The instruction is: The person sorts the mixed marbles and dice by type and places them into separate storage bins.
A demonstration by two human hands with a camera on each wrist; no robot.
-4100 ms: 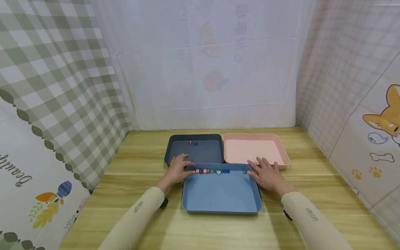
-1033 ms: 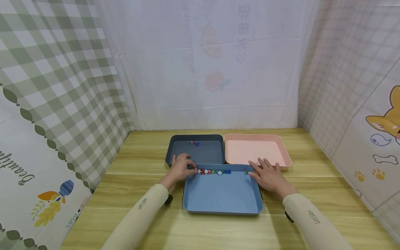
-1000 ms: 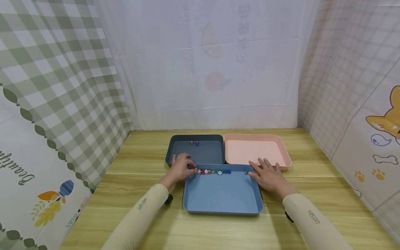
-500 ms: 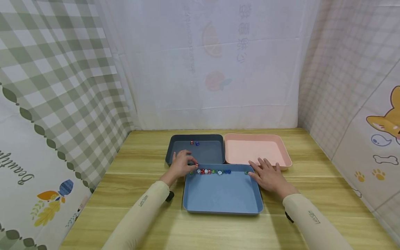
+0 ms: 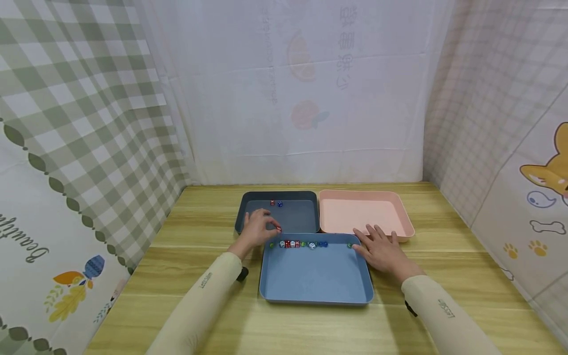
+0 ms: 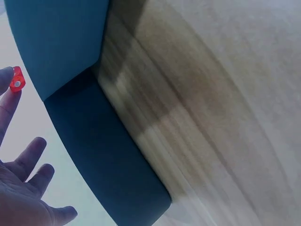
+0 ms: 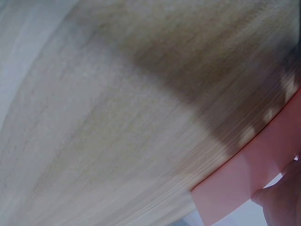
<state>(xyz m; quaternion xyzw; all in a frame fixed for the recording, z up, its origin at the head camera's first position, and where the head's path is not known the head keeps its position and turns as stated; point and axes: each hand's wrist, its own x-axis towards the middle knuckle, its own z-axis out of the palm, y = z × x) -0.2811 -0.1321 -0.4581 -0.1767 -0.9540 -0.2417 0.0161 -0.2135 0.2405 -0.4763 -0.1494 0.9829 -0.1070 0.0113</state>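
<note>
Left hand (image 5: 255, 230) pinches a red die (image 6: 18, 78), eleven o'clock from the blue tray (image 5: 317, 276). Right hand (image 5: 378, 250), grip relaxed, lies at two o'clock.

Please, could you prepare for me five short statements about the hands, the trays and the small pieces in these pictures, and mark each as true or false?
1. The person's bare left hand pinches a small red cubic die with white spots. True.
2. The person's bare right hand is curled into a fist. False: its fingers are spread.
3. Another red die and a small blue cubic die lie in the dark grey-blue rectangular tray. True.
4. The pale pink rectangular tray stands left of the dark grey-blue one. False: it stands on the right.
5. The row of small coloured pieces lies along the near edge of the light blue rectangular tray. False: it lies along the far edge.
</note>
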